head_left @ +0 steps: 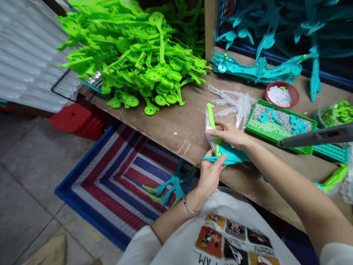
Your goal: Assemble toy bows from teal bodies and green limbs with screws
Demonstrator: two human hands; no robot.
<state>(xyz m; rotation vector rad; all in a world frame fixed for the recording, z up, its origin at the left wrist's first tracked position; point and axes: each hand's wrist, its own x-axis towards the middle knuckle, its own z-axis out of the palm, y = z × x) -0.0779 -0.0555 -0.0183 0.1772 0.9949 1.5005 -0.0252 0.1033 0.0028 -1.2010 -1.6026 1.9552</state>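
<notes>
My left hand [210, 173], with a bangle on its wrist, grips a teal plastic part [234, 154] at the near edge of the table. From that part a lime-green plastic arm [211, 115] stands out, with a clear plastic piece [208, 123] along its side. My right hand [230, 134] is closed around the green arm and the clear piece, fingers pointing left. The joint between the teal part and the arm is partly covered by my fingers. Just beyond lie several loose clear plastic pieces [224, 99].
A large heap of lime-green parts [154, 55] fills the table's far left. Teal parts [256, 70] lie at the back. A red basket [295, 97] and a green tray [253, 130] of small metal pieces stand right. A grey tool [317, 137] juts in. A striped-lined bin [91, 184] sits below.
</notes>
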